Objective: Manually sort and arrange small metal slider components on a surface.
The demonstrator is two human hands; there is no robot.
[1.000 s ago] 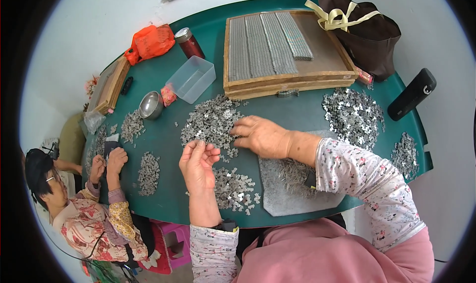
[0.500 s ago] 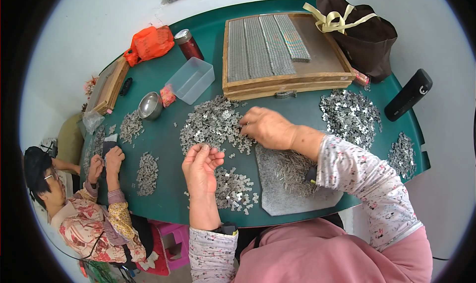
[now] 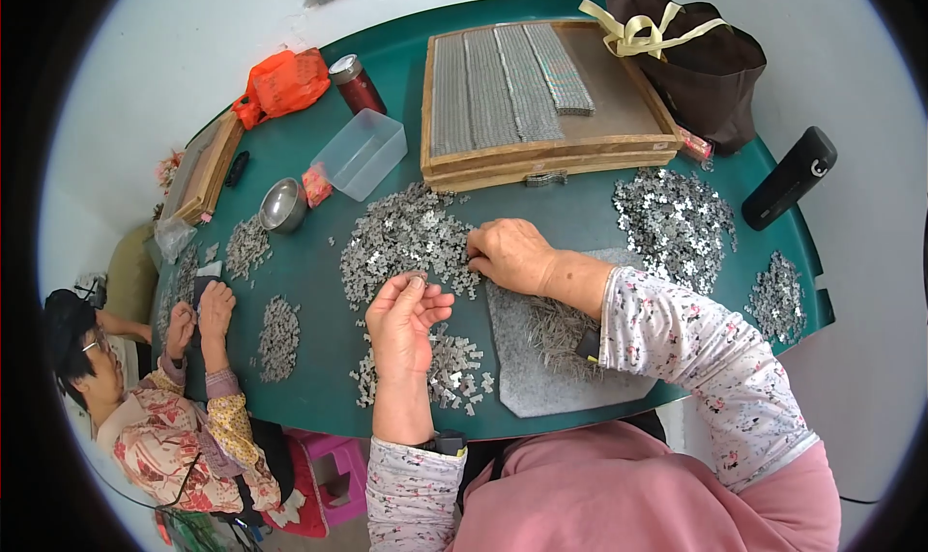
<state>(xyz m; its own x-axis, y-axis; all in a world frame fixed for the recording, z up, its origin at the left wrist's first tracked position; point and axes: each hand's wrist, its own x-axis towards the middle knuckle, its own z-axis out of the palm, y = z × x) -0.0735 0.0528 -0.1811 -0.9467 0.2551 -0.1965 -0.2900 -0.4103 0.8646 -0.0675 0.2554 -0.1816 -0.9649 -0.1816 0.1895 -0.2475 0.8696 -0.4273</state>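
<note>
1. In the head view, your left hand (image 3: pixel 401 334) was palm partly up in front of you, thumb and forefinger drawn close together, the other fingers loosely curled. Whether a piece sat at the tips was too small to tell.
2. Your right hand (image 3: pixel 517 255) was palm down, fingers bent, with its tips at the right edge of the central heap of small metal pieces (image 3: pixel 396 247). You hid those tips, so I cannot tell whether they had hold of anything.
3. That heap lay on the green table (image 3: pixel 319 330), just beyond your left hand; a smaller heap (image 3: pixel 459 368) lay nearer you, beside your left wrist.
4. Your right wrist passed over a grey mat (image 3: pixel 541 392) bearing thin, bristly pieces (image 3: pixel 561 344). Keeping that cuff raised probably helped to avoid dragging them.
5. For such small, flat pieces, a light fingertip touch at the heap's loose edge likely served you better than reaching deep, and holding both hands close together probably kept any pass between them short.
</note>
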